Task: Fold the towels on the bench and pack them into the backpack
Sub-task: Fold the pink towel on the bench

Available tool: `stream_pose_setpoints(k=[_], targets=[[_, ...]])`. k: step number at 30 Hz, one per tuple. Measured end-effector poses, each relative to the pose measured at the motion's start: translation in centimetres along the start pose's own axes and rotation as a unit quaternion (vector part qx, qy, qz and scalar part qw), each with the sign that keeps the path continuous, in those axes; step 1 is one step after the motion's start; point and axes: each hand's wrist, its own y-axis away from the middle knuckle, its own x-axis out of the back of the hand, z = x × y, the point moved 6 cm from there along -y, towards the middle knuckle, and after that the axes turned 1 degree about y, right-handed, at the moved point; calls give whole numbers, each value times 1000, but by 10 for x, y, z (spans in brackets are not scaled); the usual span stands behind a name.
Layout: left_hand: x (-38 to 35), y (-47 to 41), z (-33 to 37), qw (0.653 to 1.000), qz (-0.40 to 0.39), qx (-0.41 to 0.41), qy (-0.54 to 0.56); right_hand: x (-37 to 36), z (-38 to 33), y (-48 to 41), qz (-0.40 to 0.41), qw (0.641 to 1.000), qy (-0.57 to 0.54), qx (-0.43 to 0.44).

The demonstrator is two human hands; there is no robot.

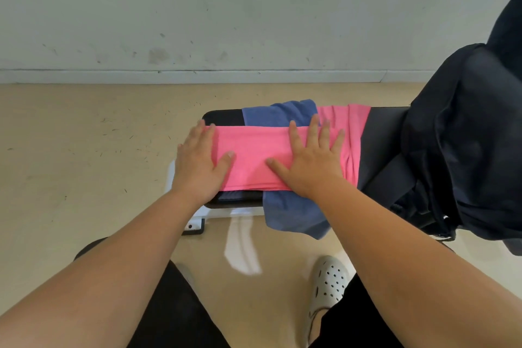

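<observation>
A pink towel (pixel 254 155) lies folded across the black bench (pixel 226 117), on top of a blue towel (pixel 293 215) that hangs over the bench's near edge. My left hand (pixel 197 167) presses flat on the pink towel's left end, fingers spread. Flat on its right part rests my right hand (pixel 310 161), also with fingers apart. More pink fabric (pixel 353 133) lies bunched to the right of that hand. The black backpack (pixel 466 135) stands on the bench at the right.
The bench has a white frame (pixel 234 212) and stands on a beige floor near a grey wall. My legs in black shorts and a white perforated shoe (pixel 327 288) are below the bench's near edge.
</observation>
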Motion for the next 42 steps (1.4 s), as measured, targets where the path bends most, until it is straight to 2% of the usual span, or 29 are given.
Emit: stream_pose_setpoints(k=[2,4,6,11,16,18,21,23,26,29,32,34,36,37,39,41,42], targets=[[11,-3,-7,994,57,86,31,8,-23,-1,21,999,2,38],[10,-7,-15,988,37,149,7,7,-43,0,12,998,-11,54],[8,-8,-19,987,17,155,-29,-2,-50,3,-11,999,-16,49],[11,-10,-16,989,26,137,-54,-11,-47,6,-21,999,-4,48],[13,-14,-16,973,9,209,94,-11,-48,7,-16,999,-1,46],[16,-12,-13,949,10,248,192,-11,-48,8,-16,999,-1,46],[17,-10,-12,877,-5,326,354,-11,-48,8,-15,999,-3,50],[15,-9,-11,835,-41,356,417,-12,-48,7,-18,998,-7,53],[12,-10,-8,830,-76,340,435,-13,-48,6,-22,998,-6,53],[13,-10,-3,841,-57,305,444,-14,-47,5,-30,998,-10,52],[17,-10,10,833,-41,277,478,-14,-47,3,-52,997,-28,59],[22,-12,24,840,-30,242,485,-10,-44,2,-71,991,-95,66],[28,-17,41,852,-24,201,482,-3,-38,1,-79,968,-231,61],[30,-19,52,857,-26,180,482,4,-30,1,-60,945,-318,52],[29,-22,80,872,-35,137,468,25,-7,6,55,900,-432,35],[19,-24,108,898,-52,105,424,41,22,14,161,876,-455,-1],[9,-24,120,910,-62,94,398,42,35,16,165,866,-471,-36]])
